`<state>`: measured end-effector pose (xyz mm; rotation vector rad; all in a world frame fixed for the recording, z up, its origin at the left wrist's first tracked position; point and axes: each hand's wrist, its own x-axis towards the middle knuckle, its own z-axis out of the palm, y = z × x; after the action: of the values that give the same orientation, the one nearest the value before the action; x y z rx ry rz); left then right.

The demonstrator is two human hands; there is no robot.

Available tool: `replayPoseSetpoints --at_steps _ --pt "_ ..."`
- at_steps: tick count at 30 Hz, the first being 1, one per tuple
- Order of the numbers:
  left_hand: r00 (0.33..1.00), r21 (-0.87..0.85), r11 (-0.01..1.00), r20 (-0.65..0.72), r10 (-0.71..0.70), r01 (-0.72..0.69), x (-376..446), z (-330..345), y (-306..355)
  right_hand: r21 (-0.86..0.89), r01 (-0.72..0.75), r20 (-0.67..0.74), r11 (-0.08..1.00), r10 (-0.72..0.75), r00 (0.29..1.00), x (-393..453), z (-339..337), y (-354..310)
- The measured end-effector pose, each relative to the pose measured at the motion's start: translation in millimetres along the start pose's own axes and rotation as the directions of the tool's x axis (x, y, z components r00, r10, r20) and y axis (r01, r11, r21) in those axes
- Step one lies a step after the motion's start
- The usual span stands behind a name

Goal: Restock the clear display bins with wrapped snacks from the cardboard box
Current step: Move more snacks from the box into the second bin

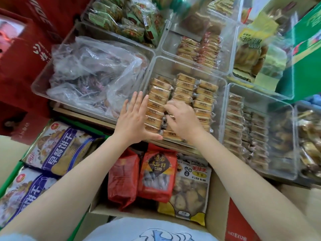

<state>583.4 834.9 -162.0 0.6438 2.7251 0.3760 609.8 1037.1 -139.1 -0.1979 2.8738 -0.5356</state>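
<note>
Nearby, crumpled plastic bag (90, 72) in left bin, red snack bags (139, 173) below, left hand (133, 119) flat with straight fingers, right hand (180, 119) fingers curled on wrapped snacks (182, 94).

bin (175, 64) far end free, snack rows (184, 94) fill near part

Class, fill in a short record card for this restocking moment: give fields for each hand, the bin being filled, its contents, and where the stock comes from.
left hand: left hand, fingers straight, flat against the left column of snacks
right hand: right hand, fingers curled onto the middle column
bin: clear display bin, centre
contents: wrapped snacks in three neat columns
source: cardboard box below, holding bagged snacks
</note>
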Motion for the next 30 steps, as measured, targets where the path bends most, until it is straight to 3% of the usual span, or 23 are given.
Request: replayPoseSetpoints --at_steps 3,6,10,14,17,20,23,27,29,30 --pt "0.984 0.0 0.999 -0.169 0.048 -0.049 -20.8 4.2 20.2 0.201 -0.067 -0.014 0.977 0.071 0.997 -64.9 -14.4 8.8" --pt "0.919 -0.111 0.968 -0.356 0.172 -0.224 -54.9 16.4 84.2 0.254 -0.08 -0.101 0.964 0.108 0.989 -138.7 -40.6 21.8" --pt "0.871 -0.299 0.83 -0.309 0.383 -0.471 -108.4 32.9 219.5 0.159 -0.093 -0.301 0.983 0.139 0.944 -252.3 -89.6 54.4" --pt "0.65 -0.282 0.586 -0.301 0.698 -0.76 -166.9 57.1 355.4 0.102 -0.243 -0.528 0.965 0.259 0.808 -392.5 -136.2 116.8" --pt "0.524 -0.252 0.461 -0.348 0.777 -0.851 -212.1 84.7 450.6 0.156 -0.396 -0.569 0.905 0.41 0.713 -497.7 -146.5 178.9" --pt "0.482 -0.223 0.431 -0.294 0.825 -0.874 -260.2 113.3 536.4 0.222 -0.537 -0.457 0.814 0.574 0.68 -587.4 -137.5 245.0" --pt "0.456 -0.079 0.451 -0.065 0.888 -0.889 -294.7 148.6 611.6 0.116 -0.663 -0.203 0.739 0.671 0.713 -656.3 -123.0 306.2" --pt "0.52 0.134 0.503 0.244 0.818 -0.854 -305.9 176.7 672.8 -0.126 -0.688 0.179 0.715 0.698 0.693 -705.7 -109.5 363.8" --pt "0.571 0.22 0.529 0.242 0.785 -0.82 -298.6 177.9 684.9 -0.219 -0.646 0.402 0.731 0.671 0.623 -716.2 -97.2 381.6" --pt "0.602 0.243 0.556 0.204 0.772 -0.795 -292.9 176.2 688.6 -0.276 -0.62 0.512 0.735 0.658 0.552 -718.5 -88.9 387.6"
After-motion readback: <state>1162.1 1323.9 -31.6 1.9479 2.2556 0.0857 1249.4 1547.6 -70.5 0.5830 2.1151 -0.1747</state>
